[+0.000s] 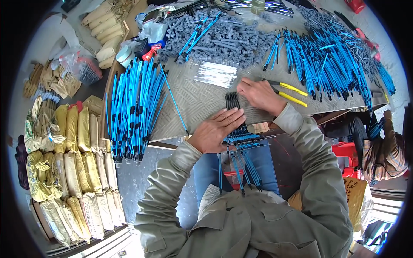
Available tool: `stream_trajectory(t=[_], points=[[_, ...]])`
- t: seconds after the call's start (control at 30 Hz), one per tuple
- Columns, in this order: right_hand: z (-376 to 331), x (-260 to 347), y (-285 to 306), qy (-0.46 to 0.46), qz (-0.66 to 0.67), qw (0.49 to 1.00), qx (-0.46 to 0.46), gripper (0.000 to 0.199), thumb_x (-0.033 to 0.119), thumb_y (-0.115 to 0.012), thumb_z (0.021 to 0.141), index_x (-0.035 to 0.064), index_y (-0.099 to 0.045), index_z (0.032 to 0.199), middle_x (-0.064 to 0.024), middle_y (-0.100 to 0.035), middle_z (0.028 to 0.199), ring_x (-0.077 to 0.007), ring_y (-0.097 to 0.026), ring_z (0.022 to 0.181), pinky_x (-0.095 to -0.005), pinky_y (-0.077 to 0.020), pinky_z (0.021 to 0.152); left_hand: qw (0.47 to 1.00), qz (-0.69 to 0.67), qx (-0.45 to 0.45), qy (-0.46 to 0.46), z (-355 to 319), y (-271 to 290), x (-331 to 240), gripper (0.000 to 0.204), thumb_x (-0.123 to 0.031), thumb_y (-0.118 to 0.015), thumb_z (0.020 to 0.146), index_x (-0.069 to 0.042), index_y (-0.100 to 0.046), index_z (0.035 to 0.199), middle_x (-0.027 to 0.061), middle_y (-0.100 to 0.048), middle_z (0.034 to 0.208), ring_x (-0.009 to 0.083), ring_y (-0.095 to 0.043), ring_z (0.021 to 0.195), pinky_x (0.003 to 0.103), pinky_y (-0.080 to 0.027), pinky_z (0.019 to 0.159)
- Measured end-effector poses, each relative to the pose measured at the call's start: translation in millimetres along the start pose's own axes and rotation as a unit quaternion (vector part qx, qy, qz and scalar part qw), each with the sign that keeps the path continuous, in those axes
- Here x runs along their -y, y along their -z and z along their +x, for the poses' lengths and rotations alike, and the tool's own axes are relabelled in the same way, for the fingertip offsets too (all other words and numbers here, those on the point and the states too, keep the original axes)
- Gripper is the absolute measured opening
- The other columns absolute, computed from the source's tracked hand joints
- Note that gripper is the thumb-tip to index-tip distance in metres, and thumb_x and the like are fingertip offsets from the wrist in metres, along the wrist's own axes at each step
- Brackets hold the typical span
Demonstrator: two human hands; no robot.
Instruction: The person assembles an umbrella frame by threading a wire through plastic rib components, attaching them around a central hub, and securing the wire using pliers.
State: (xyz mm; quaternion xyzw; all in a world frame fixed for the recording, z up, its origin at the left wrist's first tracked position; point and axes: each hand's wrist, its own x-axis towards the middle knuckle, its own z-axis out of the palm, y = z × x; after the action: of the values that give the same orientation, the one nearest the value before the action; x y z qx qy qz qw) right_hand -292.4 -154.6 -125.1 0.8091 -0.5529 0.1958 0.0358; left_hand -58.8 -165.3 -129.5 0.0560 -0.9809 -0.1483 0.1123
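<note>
A row of thin blue-and-black ribs [243,138] lies side by side at the table's near edge, hanging over above my lap. Their black ends [232,100] point away from me. Flat across the row rests my left hand [217,129], fingers stretched out over the ribs. Just beyond and to the right, my right hand [261,95] has its fingers curled closed beside the black ends; whatever sits between the fingertips is hidden. Thin metal wires [254,145] stick out crosswise through the ribs. Pliers with yellow handles [293,87] lie right beside my right hand.
A pile of straight silvery wires [216,74] lies ahead. Behind it spreads a heap of grey plastic parts [215,36]. Bundles of blue ribs stand left [137,103] and lie right [325,60]. Another person [383,146] sits at the right; wrapped packages [77,167] are stacked left.
</note>
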Motion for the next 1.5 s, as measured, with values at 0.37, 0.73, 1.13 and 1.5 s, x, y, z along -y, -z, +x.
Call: stream_trajectory(t=[0.37,0.73,1.13,1.5], points=[[-6,-8,15,0.079,-0.135,0.987,0.023,0.009,0.008,-0.056,0.077,0.0042,-0.050,0.083,-0.0089,-0.052,0.088,-0.0254,-0.061,0.070,-0.0391,-0.0479,0.053,1.000,-0.016,-0.007,0.002,-3,0,-2,0.092,-0.033,-0.070,0.060,-0.006,-0.030,0.139,0.0114,-0.028,0.145,0.0266,-0.027,0.134,0.041,-0.022,0.111],[-22,65,98,-0.053,0.422,0.905,-0.016,0.013,0.013,-0.058,0.084,0.0002,-0.057,0.084,-0.0087,-0.058,0.082,-0.0205,-0.054,0.055,-0.0304,-0.0447,0.051,0.999,-0.013,-0.034,0.000,-2,-4,1,0.095,-0.048,-0.073,0.060,-0.006,-0.035,0.136,0.0129,-0.034,0.142,0.0275,-0.031,0.132,0.042,-0.025,0.109],[-68,145,88,0.146,-0.186,0.971,-0.017,0.033,0.037,-0.063,0.077,0.0094,-0.053,0.092,-0.0004,-0.044,0.061,-0.0152,-0.048,0.045,-0.0298,-0.0407,0.046,0.993,-0.005,-0.113,-0.015,2,-23,-1,0.075,-0.055,-0.068,0.064,-0.009,-0.055,0.122,0.0168,-0.045,0.133,0.0331,-0.038,0.127,0.044,-0.028,0.106],[-65,127,84,0.152,-0.093,0.978,-0.107,0.016,0.022,-0.061,0.076,0.0119,-0.049,0.080,-0.0027,-0.046,0.068,-0.0160,-0.052,0.048,-0.0302,-0.0422,0.043,0.992,-0.025,-0.127,0.010,3,-23,3,0.079,-0.058,-0.069,0.064,-0.003,-0.055,0.119,0.0167,-0.047,0.132,0.0326,-0.039,0.126,0.042,-0.029,0.106]])
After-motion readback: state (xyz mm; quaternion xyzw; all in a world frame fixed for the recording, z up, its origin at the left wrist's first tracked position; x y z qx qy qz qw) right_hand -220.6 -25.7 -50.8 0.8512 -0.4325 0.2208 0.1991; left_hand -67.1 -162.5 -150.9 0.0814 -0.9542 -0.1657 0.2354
